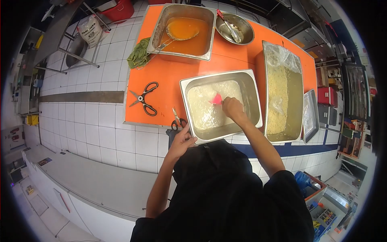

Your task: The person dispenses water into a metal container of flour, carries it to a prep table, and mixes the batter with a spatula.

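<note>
The right hand's (231,107) fingers clench a spatula (216,99) in pale mix (204,115); the left hand's (182,144) grip the near left corner of the pan (250,94) at the surface's (171,78) near edge; scissors (140,98) lie left, a tub (296,94) of grains (278,119) stands right, farther off are a tray (212,28) of liquid (191,46) and a bowl (248,37)

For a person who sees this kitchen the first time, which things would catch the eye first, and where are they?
Probably the bright orange tabletop, and at its near edge the metal pan of pale, wet mixture, where the right hand grips a pinkish-red tool. Next come the orange liquid in the deep pan at the far left, and the spread-open scissors lying near the table's left edge.
</note>
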Demonstrator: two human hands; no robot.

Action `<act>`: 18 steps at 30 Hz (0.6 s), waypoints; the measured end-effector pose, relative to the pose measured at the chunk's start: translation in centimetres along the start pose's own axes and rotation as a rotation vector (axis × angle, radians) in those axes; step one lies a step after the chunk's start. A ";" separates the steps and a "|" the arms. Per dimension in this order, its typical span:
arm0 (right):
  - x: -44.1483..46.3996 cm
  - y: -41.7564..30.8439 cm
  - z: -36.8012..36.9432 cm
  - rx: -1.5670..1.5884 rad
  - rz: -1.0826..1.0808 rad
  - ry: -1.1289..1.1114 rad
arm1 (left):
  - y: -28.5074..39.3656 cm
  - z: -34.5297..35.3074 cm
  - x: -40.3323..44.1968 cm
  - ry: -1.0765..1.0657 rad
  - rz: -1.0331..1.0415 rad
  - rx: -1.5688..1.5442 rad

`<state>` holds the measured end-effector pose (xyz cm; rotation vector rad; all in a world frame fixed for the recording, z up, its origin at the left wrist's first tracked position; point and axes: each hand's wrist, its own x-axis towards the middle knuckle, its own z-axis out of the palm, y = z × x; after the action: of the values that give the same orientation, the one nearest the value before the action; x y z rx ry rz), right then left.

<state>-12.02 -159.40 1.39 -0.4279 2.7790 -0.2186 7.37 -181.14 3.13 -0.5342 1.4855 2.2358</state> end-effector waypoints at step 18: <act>2.1 -0.9 -1.6 -0.027 0.128 -0.066 | 0.1 -0.6 0.0 -0.050 -0.020 0.080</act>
<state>-14.27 -160.74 2.46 -0.2580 2.7349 -0.1343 7.35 -181.69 2.95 -0.4623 1.5301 2.1490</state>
